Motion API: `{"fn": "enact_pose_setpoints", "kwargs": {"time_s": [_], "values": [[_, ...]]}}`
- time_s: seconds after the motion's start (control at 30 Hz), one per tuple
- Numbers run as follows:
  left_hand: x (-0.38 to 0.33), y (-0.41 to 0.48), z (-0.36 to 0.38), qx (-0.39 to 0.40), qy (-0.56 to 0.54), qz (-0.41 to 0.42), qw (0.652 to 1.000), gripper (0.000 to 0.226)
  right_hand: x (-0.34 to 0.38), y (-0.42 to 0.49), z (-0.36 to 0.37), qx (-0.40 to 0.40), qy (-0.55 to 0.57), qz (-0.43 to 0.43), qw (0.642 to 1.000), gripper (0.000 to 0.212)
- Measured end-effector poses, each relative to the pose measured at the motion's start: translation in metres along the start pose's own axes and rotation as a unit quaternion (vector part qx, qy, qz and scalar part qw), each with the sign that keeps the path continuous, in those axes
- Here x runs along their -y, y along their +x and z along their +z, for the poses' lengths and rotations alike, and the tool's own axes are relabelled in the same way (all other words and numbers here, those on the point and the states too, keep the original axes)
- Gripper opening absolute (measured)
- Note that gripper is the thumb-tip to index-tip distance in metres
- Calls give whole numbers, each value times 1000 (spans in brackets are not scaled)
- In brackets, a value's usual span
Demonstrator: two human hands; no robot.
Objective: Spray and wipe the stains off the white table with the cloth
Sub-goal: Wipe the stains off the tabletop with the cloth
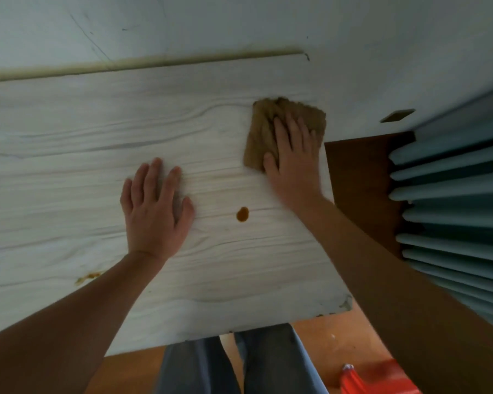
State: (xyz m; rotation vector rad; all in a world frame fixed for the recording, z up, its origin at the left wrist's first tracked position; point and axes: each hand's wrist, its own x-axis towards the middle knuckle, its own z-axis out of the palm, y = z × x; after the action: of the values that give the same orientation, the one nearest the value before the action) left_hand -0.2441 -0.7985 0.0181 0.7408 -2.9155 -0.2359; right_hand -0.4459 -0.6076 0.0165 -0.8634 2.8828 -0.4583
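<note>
Lying in the upper right of the frame, near the desk's right edge, the brown cloth (258, 137) is pressed flat under the right hand (293, 155). The fingers are straight and spread on it, not curled round it. Its longer side runs up and down the frame. The round orange-brown stain (242, 214) sits below and slightly left of the cloth, apart from it, between the two wrists. In my judgement, a pull down-frame by the right hand would carry the cloth over it. The left hand (154, 211) lies flat and open on the bare desk (69, 137), left of the stain, holding nothing. A fainter smear (87, 277) lies at lower left, beside the left forearm.
</note>
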Motion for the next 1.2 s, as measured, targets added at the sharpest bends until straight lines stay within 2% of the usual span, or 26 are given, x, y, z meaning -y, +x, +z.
{"fn": "enact_pose_setpoints", "kwargs": {"time_s": [0.23,0.33,0.43,0.5,0.57,0.7,0.93,1.07,1.2], "values": [[2,-2,-1,11,-19,-5,1000,61,54,-168,6,95,-7,-5,995,66],[3,-2,-1,15,-22,-4,1000,62,56,-173,7,122,-22,-33,992,68],[4,-2,0,16,-32,-8,999,61,46,-129,4,122,-27,-76,989,68],[5,-2,1,17,-34,-6,999,61,43,-89,6,86,-32,-53,994,67],[7,-3,0,23,-37,-2,999,60,52,-54,13,61,-30,10,998,66],[7,-3,-2,38,-47,0,998,60,90,-40,26,32,-16,129,991,65],[15,-7,-4,33,-94,6,995,55,137,-167,34,29,9,149,988,64],[15,-6,-3,52,-82,14,995,61,155,-248,32,69,9,166,984,64],[15,-5,-2,55,-75,17,996,64,139,-256,21,80,4,164,983,65]]}}
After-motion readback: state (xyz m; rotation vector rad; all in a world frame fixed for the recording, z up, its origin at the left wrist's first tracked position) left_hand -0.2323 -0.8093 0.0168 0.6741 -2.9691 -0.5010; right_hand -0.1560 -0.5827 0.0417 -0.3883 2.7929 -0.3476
